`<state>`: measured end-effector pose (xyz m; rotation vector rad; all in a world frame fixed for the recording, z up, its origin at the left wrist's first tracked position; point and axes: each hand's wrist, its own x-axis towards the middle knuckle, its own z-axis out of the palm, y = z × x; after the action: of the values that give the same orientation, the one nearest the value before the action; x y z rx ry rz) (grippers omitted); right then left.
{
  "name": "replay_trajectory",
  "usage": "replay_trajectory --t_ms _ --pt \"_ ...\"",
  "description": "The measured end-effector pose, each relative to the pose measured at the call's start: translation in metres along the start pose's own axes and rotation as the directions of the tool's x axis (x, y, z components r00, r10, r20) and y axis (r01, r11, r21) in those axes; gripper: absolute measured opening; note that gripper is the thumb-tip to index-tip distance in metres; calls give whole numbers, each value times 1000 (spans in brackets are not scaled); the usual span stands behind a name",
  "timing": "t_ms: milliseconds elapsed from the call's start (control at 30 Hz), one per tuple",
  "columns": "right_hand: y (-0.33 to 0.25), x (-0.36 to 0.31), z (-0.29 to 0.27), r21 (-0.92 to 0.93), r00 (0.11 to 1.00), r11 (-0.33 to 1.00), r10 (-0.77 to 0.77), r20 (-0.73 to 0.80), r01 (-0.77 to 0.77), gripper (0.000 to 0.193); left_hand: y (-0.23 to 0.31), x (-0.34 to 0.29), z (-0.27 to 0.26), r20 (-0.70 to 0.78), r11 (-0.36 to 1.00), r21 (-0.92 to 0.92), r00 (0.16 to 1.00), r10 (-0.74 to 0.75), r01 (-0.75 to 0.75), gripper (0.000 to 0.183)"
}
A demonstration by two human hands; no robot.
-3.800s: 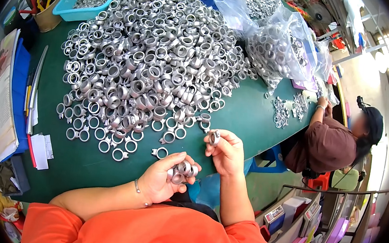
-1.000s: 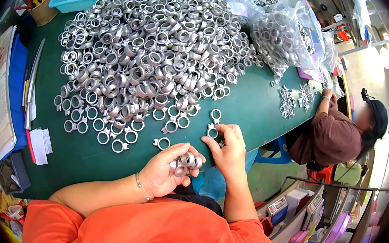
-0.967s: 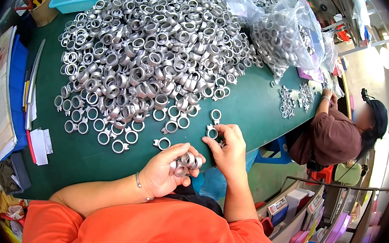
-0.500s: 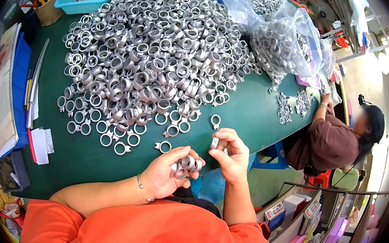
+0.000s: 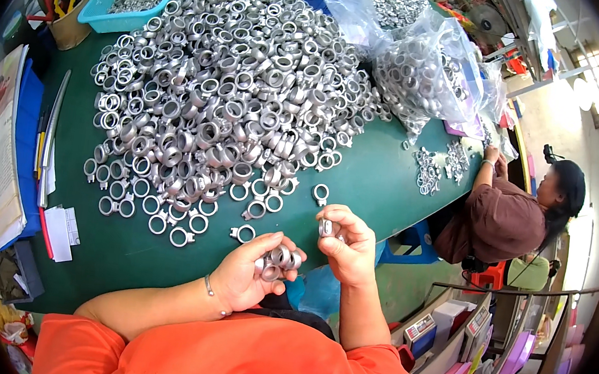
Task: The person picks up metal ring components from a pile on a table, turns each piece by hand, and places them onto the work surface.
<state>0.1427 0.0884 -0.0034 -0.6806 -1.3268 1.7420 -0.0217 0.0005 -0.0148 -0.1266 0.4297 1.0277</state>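
Observation:
My left hand is curled around several silver metal rings, cupped in the palm near the table's front edge. To its right, my right hand pinches a single metal ring between thumb and fingers, its small flat tab turned up. Just beyond that hand, one loose ring lies on the green table. Another stray ring rests beyond my left fingers. A large heap of the same rings covers the middle of the table.
A turquoise tray of small metal parts stands at the far left, near a pot of pliers. Clear plastic bags of rings sit at the far right. A co-worker in brown is seated on the right, handling parts.
The ring in my right hand has turned, so its tab faces up more. Both hands stay close together, and the whole view has shifted slightly.

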Motion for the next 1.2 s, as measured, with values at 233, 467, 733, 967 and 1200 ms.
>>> replay_trajectory --t_ms 233,467,733,967,1200 --pt "-33 21 -7 -332 991 934 -135 3 128 28 0 -1 -3 25 1000 6 1000 -2 1 26" --pt "-143 132 -58 -957 631 224 -773 -60 183 28 -2 -4 -1 -40 1000 19 999 -11 12 26" --pt "-124 135 -40 -950 823 182 -557 113 254 11 -2 -1 -4 0 1000 -14 1000 0 0 26" --pt "-20 52 2 -998 1000 56 18 23 22 33 1 -1 -2 -7 1000 -12 1000 -6 6 27" --pt "0 26 -2 -762 998 647 -50 -24 14 30 0 -2 -1 3 1000 5 1000 -4 4 27"
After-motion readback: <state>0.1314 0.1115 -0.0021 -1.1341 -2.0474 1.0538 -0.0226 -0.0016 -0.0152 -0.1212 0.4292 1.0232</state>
